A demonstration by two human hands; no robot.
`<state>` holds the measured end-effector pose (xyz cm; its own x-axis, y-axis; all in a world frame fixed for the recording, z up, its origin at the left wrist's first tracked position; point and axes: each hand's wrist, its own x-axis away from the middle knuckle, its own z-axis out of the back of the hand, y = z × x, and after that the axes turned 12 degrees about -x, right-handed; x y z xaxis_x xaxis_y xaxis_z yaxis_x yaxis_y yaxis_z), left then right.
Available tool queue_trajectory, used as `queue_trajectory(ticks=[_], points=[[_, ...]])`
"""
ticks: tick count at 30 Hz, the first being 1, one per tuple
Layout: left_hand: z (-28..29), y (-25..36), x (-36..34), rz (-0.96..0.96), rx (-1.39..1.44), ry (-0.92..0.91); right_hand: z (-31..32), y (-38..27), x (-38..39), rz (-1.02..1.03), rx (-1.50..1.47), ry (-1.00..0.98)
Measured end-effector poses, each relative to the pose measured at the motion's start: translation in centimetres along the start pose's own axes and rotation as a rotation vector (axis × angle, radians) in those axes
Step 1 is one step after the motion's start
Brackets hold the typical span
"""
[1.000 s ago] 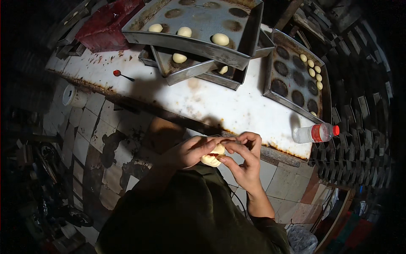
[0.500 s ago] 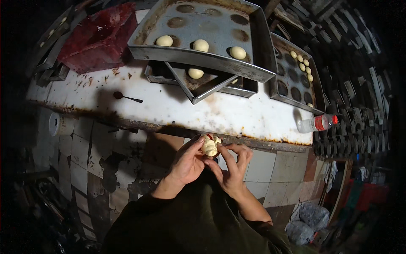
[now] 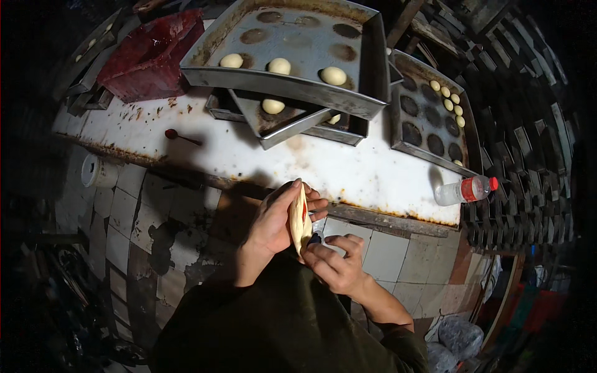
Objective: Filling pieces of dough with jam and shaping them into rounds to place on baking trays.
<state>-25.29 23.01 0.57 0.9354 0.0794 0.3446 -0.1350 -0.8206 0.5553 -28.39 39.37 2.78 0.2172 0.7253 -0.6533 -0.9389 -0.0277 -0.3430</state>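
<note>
A long, flattened piece of pale dough (image 3: 300, 221) with a red streak of filling along it hangs between my hands, just in front of the counter's edge. My left hand (image 3: 273, 224) grips its upper end and left side, thumb on top and fingertips showing behind it. My right hand (image 3: 333, 264) pinches the lower end, its fingers curled. A dark object (image 3: 314, 239) behind the dough is too hidden to make out. Above on the white counter (image 3: 305, 171) lies a spoon (image 3: 180, 137) with red stuff in its bowl.
Stacked metal trays (image 3: 286, 81) with dough balls (image 3: 333, 76) fill the back middle. Another tray (image 3: 423, 105) with several balls stands right, near a plastic bottle (image 3: 457, 193). A red crate (image 3: 140, 65) is back left, a white bucket (image 3: 99, 171) below left, stacked metal pans (image 3: 522, 155) at right.
The dough went from a bunched lump to a long strip with its red filling showing. My right hand moved down to its lower end; my left hand's fingers rose to its upper end.
</note>
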Motion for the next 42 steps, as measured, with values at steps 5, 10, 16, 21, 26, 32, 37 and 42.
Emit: queue_trajectory(ticks=[5,10,16,21,26,32,37,42], points=[[-5.0,-3.2,0.0,-0.122,-0.522,-0.204,6.6,3.3,1.5,-0.038,-0.077,0.024],[-7.1,-5.0,0.4,-0.043,-0.343,-0.308,10.6,4.9,1.7,-0.206,-0.261,0.042],[-6.7,-5.1,-0.6,-0.133,-0.373,-0.569,10.6,5.4,0.5,-0.313,-0.424,0.017],[-4.6,-5.4,-0.7,-0.547,-0.554,-0.351,8.8,5.6,-1.0,-0.355,-0.433,-0.032],[-1.6,-3.6,-0.9,-0.425,0.032,-0.055,2.9,3.6,-2.9,-0.442,-0.344,0.094],[1.4,1.5,-1.8,-0.292,0.177,-0.023,-6.6,2.2,-5.8,-0.443,-0.205,0.396],[1.3,3.2,-2.8,-0.116,0.333,0.025,-8.3,2.5,-6.5,-0.507,-0.031,0.414],[0.6,3.6,-4.5,-0.134,0.257,0.056,-5.8,3.4,-6.9,-0.337,-0.037,0.228]])
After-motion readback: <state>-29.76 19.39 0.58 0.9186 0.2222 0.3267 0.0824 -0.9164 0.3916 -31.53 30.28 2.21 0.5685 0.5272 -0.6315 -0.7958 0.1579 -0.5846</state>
